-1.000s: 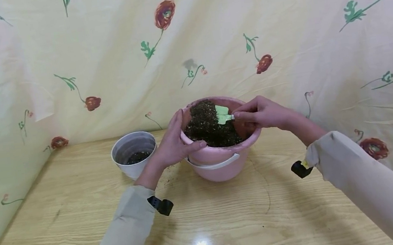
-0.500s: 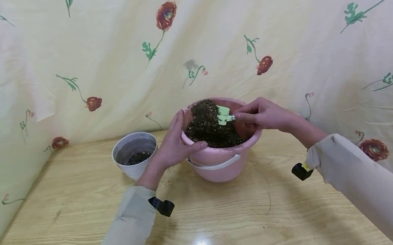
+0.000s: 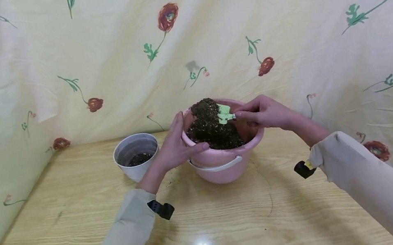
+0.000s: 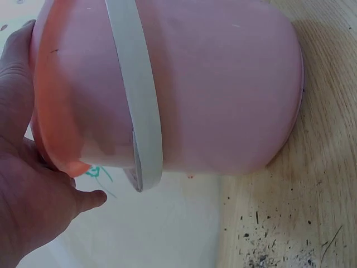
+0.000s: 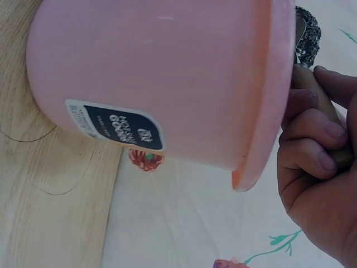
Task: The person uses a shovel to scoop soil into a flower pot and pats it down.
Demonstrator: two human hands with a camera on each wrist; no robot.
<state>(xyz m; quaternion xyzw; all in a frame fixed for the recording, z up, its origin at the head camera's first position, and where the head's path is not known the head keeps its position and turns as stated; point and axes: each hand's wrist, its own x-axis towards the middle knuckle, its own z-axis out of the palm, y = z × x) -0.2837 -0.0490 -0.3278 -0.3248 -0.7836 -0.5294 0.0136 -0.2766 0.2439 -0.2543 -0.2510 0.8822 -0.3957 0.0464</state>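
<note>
A pink bucket (image 3: 222, 175) of dark soil (image 3: 212, 130) stands on the table, its white handle (image 3: 217, 166) hanging down in front. My left hand (image 3: 175, 148) grips the bucket's left rim, thumb at the near side. In my right hand (image 3: 264, 113) is a small trowel with a light green blade (image 3: 224, 114); the right wrist view shows curled fingers round its brown handle (image 5: 321, 97). The blade lies against the soil, which is heaped to the far rim, and its front edge is hidden there. A label (image 5: 117, 125) shows on the bucket's side.
To the left of the bucket stands a white pot (image 3: 137, 169) with a little soil inside. Soil crumbs (image 4: 262, 257) are scattered on the wooden table (image 3: 232, 225) between them. A flowered cloth (image 3: 117, 58) hangs close behind.
The soil heap by the trowel has risen slightly, its top now above the far rim. Both hands keep their holds. The whole head view has shifted a little.
</note>
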